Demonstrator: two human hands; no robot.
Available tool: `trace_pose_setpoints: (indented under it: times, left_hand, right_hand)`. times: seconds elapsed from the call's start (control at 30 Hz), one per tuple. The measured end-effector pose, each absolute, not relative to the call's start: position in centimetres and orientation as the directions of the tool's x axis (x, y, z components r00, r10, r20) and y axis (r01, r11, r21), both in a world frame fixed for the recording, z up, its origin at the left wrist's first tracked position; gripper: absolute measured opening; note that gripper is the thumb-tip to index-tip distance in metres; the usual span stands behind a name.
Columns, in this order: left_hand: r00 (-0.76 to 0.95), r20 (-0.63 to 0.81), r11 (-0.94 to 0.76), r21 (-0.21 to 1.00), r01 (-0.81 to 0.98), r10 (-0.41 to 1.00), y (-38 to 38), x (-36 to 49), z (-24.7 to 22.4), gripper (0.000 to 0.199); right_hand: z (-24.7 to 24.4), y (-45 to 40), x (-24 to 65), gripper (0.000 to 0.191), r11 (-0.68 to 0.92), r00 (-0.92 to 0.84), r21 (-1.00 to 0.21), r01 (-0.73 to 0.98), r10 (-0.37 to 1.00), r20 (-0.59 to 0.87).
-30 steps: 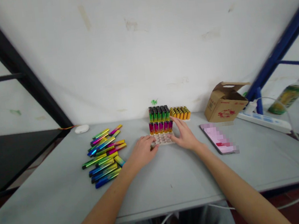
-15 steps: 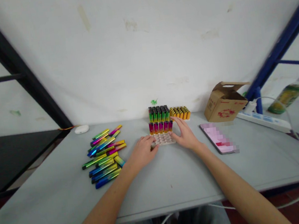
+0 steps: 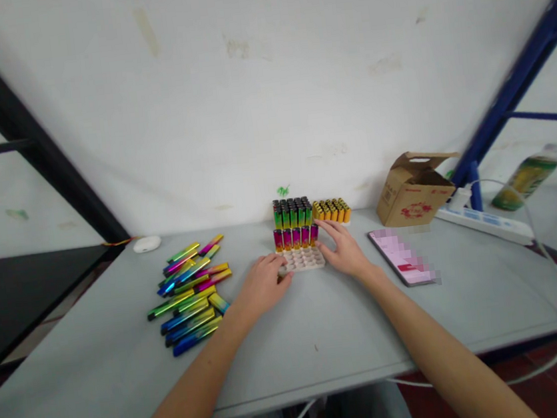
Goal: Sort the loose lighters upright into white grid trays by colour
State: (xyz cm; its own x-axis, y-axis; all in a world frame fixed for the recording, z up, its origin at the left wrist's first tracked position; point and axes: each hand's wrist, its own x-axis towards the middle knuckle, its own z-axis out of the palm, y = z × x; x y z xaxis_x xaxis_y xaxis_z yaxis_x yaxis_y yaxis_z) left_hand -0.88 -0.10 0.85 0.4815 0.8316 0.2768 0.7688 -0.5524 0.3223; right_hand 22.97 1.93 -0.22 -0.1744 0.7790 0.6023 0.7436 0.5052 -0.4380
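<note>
A white tray with round holes lies in front of me on the table. A row of shiny purple-and-gold tubes, looking like lighters, stands upright along its back. My left hand has its fingers curled over the tray's left edge, thumb on the near side; a small greyish bit between them is too small to make out. At the right edge, my right hand has thumb and fingers apart, a finger reaching beside the rightmost purple tube. Behind stand green tubes with black tops in several rows.
Yellow tubes stand packed at the back right. Loose metallic tubes lie piled at left, near a white case. To the right are a phone, an open cardboard box, a power strip and a bottle.
The whole view has shifted slightly, with things appearing a little further left. Both hands stay at the tray, and the tubes keep their places.
</note>
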Motion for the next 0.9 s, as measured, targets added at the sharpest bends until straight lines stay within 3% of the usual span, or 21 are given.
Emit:
trace_pose_setpoints:
  times: [0.43,0.7,0.9]
  left_hand:
    - [0.488,0.269,-0.555,0.314,0.77,0.83,-0.14,-0.84,1.0,0.024]
    - [0.48,0.277,-0.552,0.34,0.762,0.832,-0.11,-0.83,0.86,0.023]
    - [0.485,0.264,-0.551,0.338,0.763,0.834,0.15,-0.93,0.64,0.023]
  right_hand:
    - [0.01,1.89,23.06,0.046,0.511,-0.174,-0.408,0.757,0.759,0.627]
    - [-0.21,2.41,23.04,0.039,0.453,-0.158,-0.301,0.839,0.733,0.662]
    - [0.24,2.33,22.65,0.037,0.435,-0.15,-0.291,0.852,0.736,0.66]
